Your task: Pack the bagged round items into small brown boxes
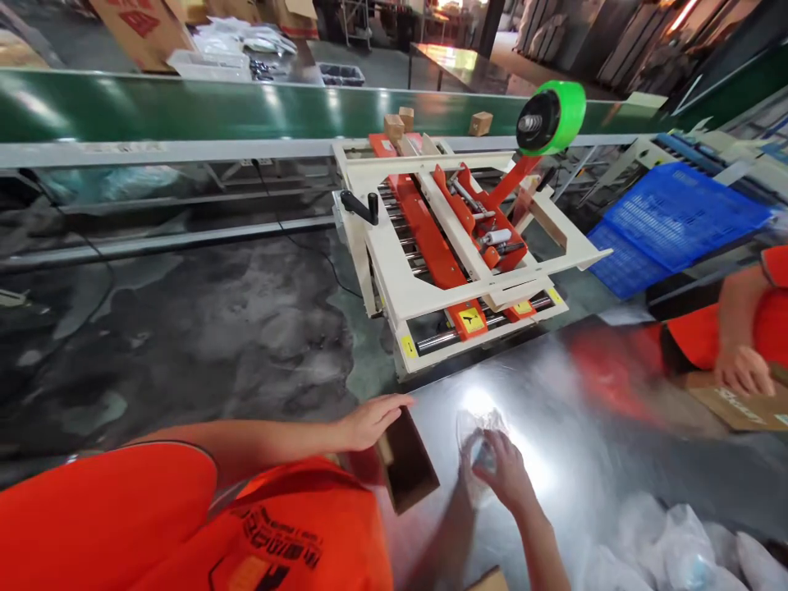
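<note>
Head view, looking down over a shiny metal surface [572, 460]. Left hand [373, 420] rests flat on the upper edge of a small brown carton [406, 464], fingers extended over the flap rather than wrapped round it; the carton stands tilted at the near edge of the surface, its mouth apparently toward the right hand, though whether it is fully opened out I cannot tell. Right hand [508, 472] has its grip closed round a small item in clear plastic wrap [477, 447], lying on the surface just beside the carton, under a bright glare that hides what the item is. Judgement on progress: the wrapped item is picked up or nearly so but not yet inside the carton; loading, closing the flaps and sealing all look to be left. Beyond the surface sits a white and orange tape sealer [455, 246] with a green tape roll [551, 117], nothing in it at present. Three small sealed cartons [480, 123] ride on the green conveyor belt [185, 107] behind it, so some units appear finished. More wrapped items [671, 546] lie heaped at lower right, near the right forearm. A co-worker's hand [742, 369] presses flat cardboard [739, 406] at the far right edge; blue crate [671, 222] beyond.
</note>
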`<control>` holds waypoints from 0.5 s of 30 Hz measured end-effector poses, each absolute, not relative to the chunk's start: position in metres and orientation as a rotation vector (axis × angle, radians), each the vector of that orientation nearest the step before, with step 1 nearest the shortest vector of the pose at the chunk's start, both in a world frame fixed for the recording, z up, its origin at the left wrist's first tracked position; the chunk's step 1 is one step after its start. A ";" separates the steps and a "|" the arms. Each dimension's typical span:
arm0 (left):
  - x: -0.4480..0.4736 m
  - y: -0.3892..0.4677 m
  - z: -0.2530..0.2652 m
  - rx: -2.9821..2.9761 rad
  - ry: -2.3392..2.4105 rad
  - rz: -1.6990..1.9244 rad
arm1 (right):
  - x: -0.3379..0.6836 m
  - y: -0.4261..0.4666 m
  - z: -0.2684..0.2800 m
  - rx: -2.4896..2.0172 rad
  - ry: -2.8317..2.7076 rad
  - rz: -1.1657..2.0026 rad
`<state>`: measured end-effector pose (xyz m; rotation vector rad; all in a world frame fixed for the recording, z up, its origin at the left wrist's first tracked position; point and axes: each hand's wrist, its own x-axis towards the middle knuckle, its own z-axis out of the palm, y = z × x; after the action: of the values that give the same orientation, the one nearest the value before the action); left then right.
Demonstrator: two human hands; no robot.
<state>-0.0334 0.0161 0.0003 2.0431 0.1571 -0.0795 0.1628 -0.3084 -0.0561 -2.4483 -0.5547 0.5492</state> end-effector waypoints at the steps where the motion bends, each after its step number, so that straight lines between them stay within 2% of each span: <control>1: -0.030 0.012 0.001 2.052 0.160 -0.077 | 0.158 -0.310 -0.057 -2.414 -0.523 0.555; 4: -0.017 -0.005 0.002 2.073 0.144 -0.072 | 0.141 -0.311 -0.037 -2.380 -0.336 0.517; 7: 0.001 -0.028 0.004 2.034 0.112 -0.109 | 0.117 -0.309 0.011 -2.434 -0.134 0.260; 10: 0.021 -0.050 0.003 1.898 0.153 -0.198 | 0.074 -0.296 0.050 -2.454 -0.342 0.009; 13: 0.034 -0.064 -0.001 1.820 0.195 -0.244 | 0.031 -0.275 0.047 -2.428 -0.736 0.189; 15: 0.038 -0.069 -0.004 1.827 0.184 -0.245 | 0.019 -0.261 0.027 -2.438 -0.738 0.404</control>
<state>0.0379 -0.0687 -0.0037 1.8269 0.1842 -0.2448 0.0190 -0.2611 0.0268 -2.4380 -0.7384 0.4040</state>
